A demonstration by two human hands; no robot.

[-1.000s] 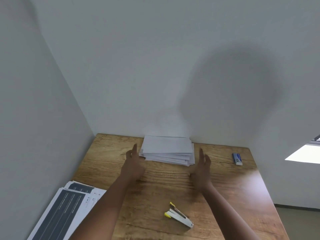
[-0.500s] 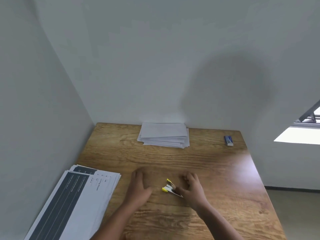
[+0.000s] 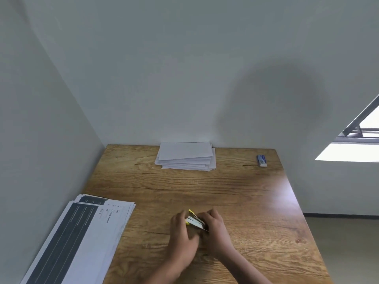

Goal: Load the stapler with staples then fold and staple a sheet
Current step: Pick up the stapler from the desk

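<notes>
My left hand (image 3: 181, 232) and my right hand (image 3: 215, 230) both have a grip on the stapler (image 3: 195, 221), at the near middle of the tabletop (image 3: 235, 193). The right fingers curl around its rear part; the left fingers curl at its yellow front. I cannot tell if it rests on the wood or is a little lifted.

The stapler looks partly opened, with two yellow tips apart at the front. Its long axis runs diagonal, from near-right to far-left, and the yellow front points to the far left, away from me. The rear end is hidden under my right hand.

I judge that I am opening it for loading. If I pull the top too hard, it can snap back on my left fingers, or the stapler can slip out and slide over the smooth wood. No staples are visible in my hands. Right of the stapler and far back, near the wall, lies a small blue box (image 3: 261, 160), perhaps the staples, but it is too small to be sure. To reach it one hand must let go, and then the open stapler may close.

Left of the stapler lies a printed stack (image 3: 82, 238), which hangs over the near edge and could be pushed off by my arm. Far behind the stapler, against the wall, are white sheets (image 3: 185, 155).
</notes>
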